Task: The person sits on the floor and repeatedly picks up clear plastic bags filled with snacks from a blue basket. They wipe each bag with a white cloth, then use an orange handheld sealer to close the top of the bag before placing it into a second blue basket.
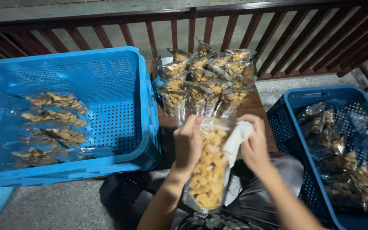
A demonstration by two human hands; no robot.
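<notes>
Left hand (187,142) clenches clear snack bag (208,170) upright over the lap, steadying it; right hand (254,145) grips white cloth (236,138) against its top edge, likely wiping, between two blue crates (145,106)

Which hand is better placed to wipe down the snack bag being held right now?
Probably the right. The right hand already holds the white cloth against the clear snack bag, near its top. The left hand grips the bag's upper edge and keeps it upright.
</notes>
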